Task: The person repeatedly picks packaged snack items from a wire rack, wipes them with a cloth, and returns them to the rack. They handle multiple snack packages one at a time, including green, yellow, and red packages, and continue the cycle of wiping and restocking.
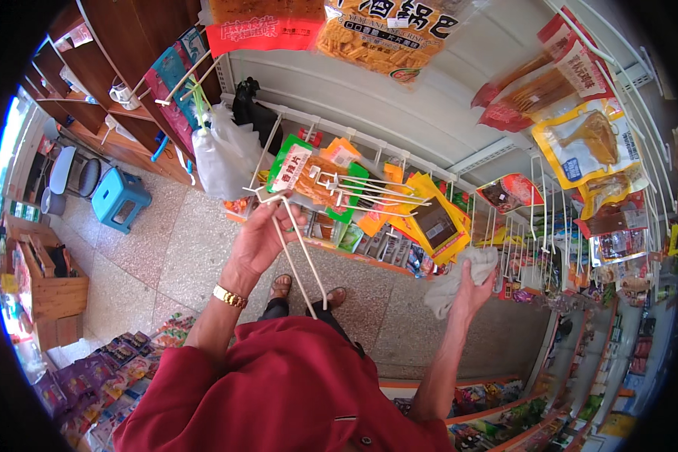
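Observation:
My left hand point(263, 234), with a gold-coloured watch band at the wrist, grips a white wire display hook point(306, 248) by its bent end. Its two prongs point down toward my feet. In my right hand point(474, 285) is a crumpled pale cloth point(442, 291), held beside the rack on the right. Between the hands, several loose white wire hooks point(378, 189) lie in a bundle over snack packets. One is a green-edged packet point(290, 164); to its right are yellow packets point(438, 217).
Large snack bags point(378, 42) hang above. More packets point(585, 144) hang at the right on wire hooks. White plastic bags point(226, 150) hang at the left. A blue stool point(121, 195) and wooden box point(51, 282) stand on the floor. Stocked shelves point(503, 404) lie at lower right.

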A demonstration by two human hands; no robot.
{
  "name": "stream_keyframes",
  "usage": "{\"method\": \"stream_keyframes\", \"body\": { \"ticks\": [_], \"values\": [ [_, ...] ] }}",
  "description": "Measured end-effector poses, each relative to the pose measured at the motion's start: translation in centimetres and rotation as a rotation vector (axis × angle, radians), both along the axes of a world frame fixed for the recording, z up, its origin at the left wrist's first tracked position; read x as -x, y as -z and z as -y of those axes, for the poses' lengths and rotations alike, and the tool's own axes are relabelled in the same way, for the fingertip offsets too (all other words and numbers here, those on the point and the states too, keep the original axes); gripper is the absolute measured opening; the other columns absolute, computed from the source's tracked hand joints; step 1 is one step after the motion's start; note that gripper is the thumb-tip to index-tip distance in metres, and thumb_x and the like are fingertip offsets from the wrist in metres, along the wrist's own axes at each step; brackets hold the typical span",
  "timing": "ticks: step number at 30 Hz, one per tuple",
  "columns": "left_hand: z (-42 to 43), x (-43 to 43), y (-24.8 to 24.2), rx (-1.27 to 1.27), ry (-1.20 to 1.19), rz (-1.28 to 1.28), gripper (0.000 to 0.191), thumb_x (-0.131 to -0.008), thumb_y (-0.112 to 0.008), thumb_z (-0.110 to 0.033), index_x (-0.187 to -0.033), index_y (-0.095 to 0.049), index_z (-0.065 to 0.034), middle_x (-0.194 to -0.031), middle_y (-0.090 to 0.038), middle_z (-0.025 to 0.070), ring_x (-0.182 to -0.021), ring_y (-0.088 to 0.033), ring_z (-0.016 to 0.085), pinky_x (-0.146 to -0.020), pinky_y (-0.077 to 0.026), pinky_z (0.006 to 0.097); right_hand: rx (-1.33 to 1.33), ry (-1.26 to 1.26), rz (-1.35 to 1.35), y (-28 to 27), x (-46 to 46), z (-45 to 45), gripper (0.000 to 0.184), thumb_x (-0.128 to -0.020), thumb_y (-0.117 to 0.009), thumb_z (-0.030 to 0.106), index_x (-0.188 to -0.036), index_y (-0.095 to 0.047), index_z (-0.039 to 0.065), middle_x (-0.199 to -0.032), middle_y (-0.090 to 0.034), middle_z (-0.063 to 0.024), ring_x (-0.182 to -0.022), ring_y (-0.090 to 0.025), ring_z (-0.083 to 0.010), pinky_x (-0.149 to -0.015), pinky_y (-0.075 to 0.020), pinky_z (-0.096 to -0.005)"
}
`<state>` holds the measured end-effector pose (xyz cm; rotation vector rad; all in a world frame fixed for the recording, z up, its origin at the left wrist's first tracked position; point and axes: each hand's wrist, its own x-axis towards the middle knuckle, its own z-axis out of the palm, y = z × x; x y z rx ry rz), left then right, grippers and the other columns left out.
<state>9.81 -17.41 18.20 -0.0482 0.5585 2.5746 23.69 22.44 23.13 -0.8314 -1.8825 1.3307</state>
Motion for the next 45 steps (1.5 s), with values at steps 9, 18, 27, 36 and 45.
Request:
{"method": "stream_keyframes", "body": {
  "ticks": [9,18,27,36,45],
  "values": [
    [-3.8,-1.6,0.2,-0.265,0.010,0.129,0.043,-0.105,-0.057,-0.030,-0.138,-0.059,-0.0033,-0.127,-0.067,0.0152,-0.122,-0.063,0.035,-0.100,-0.054,0.0619,-0.484,-0.231,0.132,1.1,8.5,-3.4,0.062,-0.081,-0.081,0.003,-0.139,-0.057,0.006,-0.127,-0.069,-0.0146,-0.115,-0.069,-0.0264,-0.095,-0.0551,-0.0383],
    [-7.1,-2.6,-0.6,-0.189,-0.032,0.141,0.031,-0.103,-0.061,-0.028,-0.125,-0.065,-0.0056,-0.118,-0.069,0.0128,-0.115,-0.065,0.032,-0.099,-0.054,0.0533,-0.920,-0.743,0.770,9.2,9.4,-4.9,0.085,-0.078,-0.086,0.037,-0.149,-0.047,0.010,-0.143,-0.054,-0.0177,-0.131,-0.049,-0.0414,-0.107,-0.0439,-0.0522],
    [-9.4,-3.7,0.0,-0.026,-0.063,0.160,0.032,-0.107,-0.053,-0.030,-0.125,-0.062,-0.0048,-0.107,-0.068,0.0092,-0.108,-0.067,0.031,-0.097,-0.056,0.0492,-0.877,-0.662,0.640,11.6,12.8,-7.3,0.042,-0.091,-0.071,0.020,-0.131,-0.061,0.017,-0.118,-0.065,-0.0163,-0.109,-0.065,-0.0401,-0.088,-0.0540,-0.0539],
    [-12.0,1.6,2.2,0.140,-0.303,0.359,0.028,-0.111,-0.047,-0.031,-0.119,-0.062,-0.0095,-0.108,-0.071,0.0068,-0.114,-0.070,0.028,-0.087,-0.059,0.0423,-0.126,-0.310,-0.007,2.5,7.6,-11.6,0.033,-0.105,-0.059,0.017,-0.132,-0.062,-0.003,-0.115,-0.071,-0.0083,-0.099,-0.063,-0.0135,-0.089,-0.0510,-0.0303],
    [-21.5,12.1,11.3,0.335,-0.497,0.359,0.017,-0.102,-0.054,-0.013,-0.109,-0.063,-0.0017,-0.098,-0.069,0.0125,-0.092,-0.066,0.024,-0.074,-0.051,0.0382,-0.034,-0.354,-0.052,-0.6,4.2,-10.4,0.034,-0.105,-0.059,0.016,-0.132,-0.061,-0.004,-0.116,-0.070,-0.0082,-0.101,-0.062,-0.0129,-0.091,-0.0494,-0.0292]
  ]
}}
